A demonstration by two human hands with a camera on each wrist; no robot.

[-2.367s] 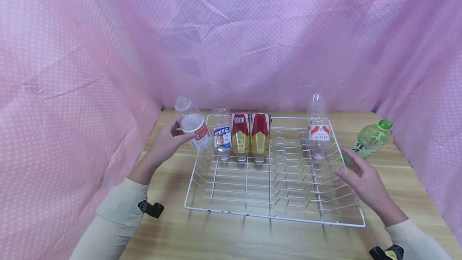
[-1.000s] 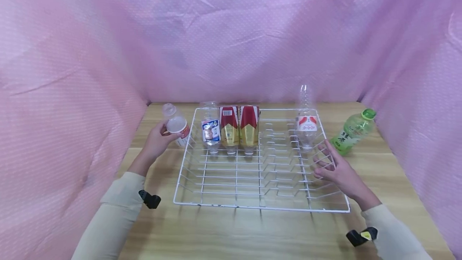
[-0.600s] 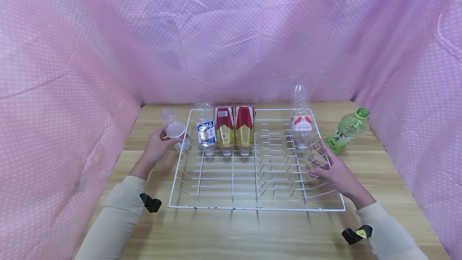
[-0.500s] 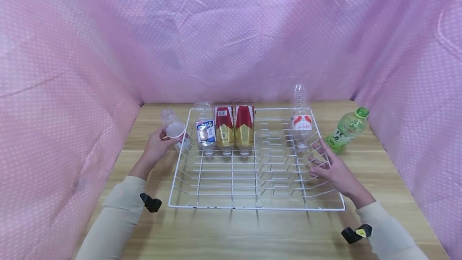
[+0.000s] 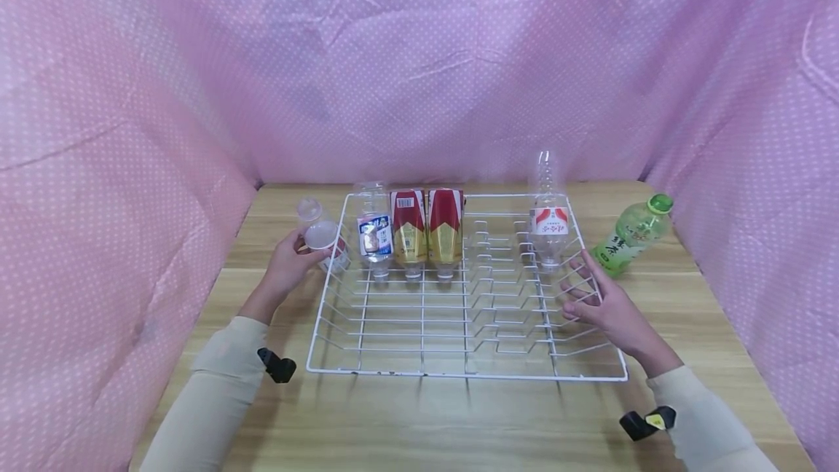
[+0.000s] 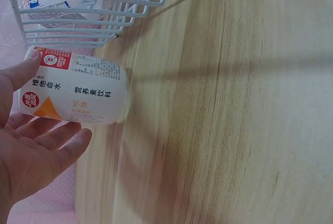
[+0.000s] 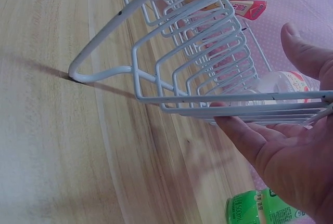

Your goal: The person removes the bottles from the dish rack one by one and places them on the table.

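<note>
My left hand (image 5: pixel 288 266) grips a clear bottle with a white and red label (image 6: pixel 78 86), just outside the rack's left side. The bottle's base is close to the table; contact is unclear. My right hand (image 5: pixel 612 312) is at the right side of the white wire rack (image 5: pixel 465 379), fingers loosely extended against its outer wires. In the right wrist view the thumb stands away from the rim. Inside the rack, upside down, are a clear bottle with a blue label (image 5: pixel 375 237), two red and gold drink cartons (image 5: pixel 409 231), and a clear bottle with a red and white label (image 5: pixel 550 223).
A green tea bottle (image 5: pixel 632 234) stands on the wooden table (image 5: pixel 406 428) to the right of the rack. Pink dotted cloth (image 5: pixel 419 79) hangs behind and at both sides.
My left hand has lowered the bottle from a raised tilt to beside the rack's left side. My right hand has moved from near the green tea bottle onto the rack's right side.
</note>
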